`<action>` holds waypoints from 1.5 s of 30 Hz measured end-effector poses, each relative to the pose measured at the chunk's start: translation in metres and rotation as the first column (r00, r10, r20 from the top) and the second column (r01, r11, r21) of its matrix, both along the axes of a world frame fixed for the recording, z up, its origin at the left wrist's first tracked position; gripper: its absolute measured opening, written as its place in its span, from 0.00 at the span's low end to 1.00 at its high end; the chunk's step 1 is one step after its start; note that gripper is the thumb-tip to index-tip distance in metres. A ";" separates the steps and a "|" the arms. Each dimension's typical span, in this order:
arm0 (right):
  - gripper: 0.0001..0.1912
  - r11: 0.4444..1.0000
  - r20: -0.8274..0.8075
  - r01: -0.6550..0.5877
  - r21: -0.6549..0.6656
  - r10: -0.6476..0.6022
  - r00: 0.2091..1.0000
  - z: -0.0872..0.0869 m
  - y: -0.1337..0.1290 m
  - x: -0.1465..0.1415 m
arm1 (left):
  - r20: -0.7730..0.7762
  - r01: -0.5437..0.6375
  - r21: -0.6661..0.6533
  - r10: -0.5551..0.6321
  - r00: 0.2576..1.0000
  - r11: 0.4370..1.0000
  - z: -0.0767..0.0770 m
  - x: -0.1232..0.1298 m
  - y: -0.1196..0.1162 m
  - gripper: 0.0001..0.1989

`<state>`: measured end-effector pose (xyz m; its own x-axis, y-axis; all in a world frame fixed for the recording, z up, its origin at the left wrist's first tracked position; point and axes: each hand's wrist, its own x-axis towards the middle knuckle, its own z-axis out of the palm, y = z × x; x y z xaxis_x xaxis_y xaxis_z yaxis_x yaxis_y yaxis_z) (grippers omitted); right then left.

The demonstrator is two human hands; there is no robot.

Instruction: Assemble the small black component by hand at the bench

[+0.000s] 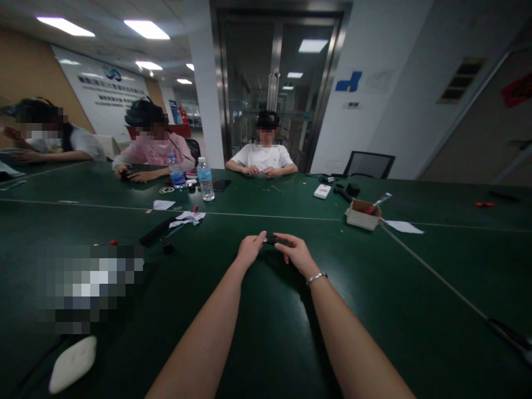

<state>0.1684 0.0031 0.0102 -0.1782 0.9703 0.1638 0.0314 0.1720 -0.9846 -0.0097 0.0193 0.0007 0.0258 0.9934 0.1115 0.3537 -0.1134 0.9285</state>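
Note:
A small dark object [271,240] is held between my two hands, above the middle of the green table [266,310]. My left hand [251,248] pinches its left end, where a light-coloured tip shows at the fingers. On the other side, my right hand [296,251] has its thumb and forefinger closed on the dark right part, the lower fingers curled beneath. A silver bracelet [317,278] circles my right wrist. What the object is, I cannot make out.
Two water bottles [205,178] stand at the back left. A small cardboard box [363,215] with a brush-like item is to the right. Crumpled paper [187,218] lies left of centre, a white object [73,364] at the near left. Three people sit across the table.

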 end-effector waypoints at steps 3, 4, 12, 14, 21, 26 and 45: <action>0.23 1.000 0.033 0.008 0.021 -0.008 0.999 0.003 0.000 0.000 | 0.025 0.023 -0.040 -0.022 0.999 0.999 0.002 0.000 0.002 0.30; 0.23 1.000 0.041 0.008 0.025 -0.009 0.999 0.005 -0.001 0.000 | 0.045 0.049 -0.066 -0.046 0.998 0.997 0.004 0.000 0.002 0.30; 0.23 0.999 0.086 -0.018 0.031 0.015 0.996 0.017 -0.021 -0.006 | 0.162 0.171 -0.275 -0.130 0.978 0.946 0.016 -0.009 -0.015 0.29; 0.23 0.999 0.103 -0.024 0.025 0.021 0.994 0.017 -0.026 -0.009 | 0.146 0.191 -0.320 -0.151 0.978 0.928 0.021 -0.014 -0.024 0.28; 0.23 1.000 0.103 -0.020 0.006 0.019 0.995 0.007 -0.031 -0.010 | 0.061 0.164 -0.343 -0.152 0.986 0.925 0.023 -0.015 -0.033 0.29; 0.24 1.000 0.089 0.001 -0.024 0.001 0.996 0.002 -0.035 -0.007 | -0.087 0.057 -0.258 -0.081 0.993 0.964 0.015 -0.012 -0.029 0.30; 0.23 0.999 0.085 0.010 -0.047 -0.006 0.996 0.001 -0.039 -0.004 | -0.188 0.099 -0.199 -0.137 0.973 0.975 0.014 -0.015 -0.034 0.33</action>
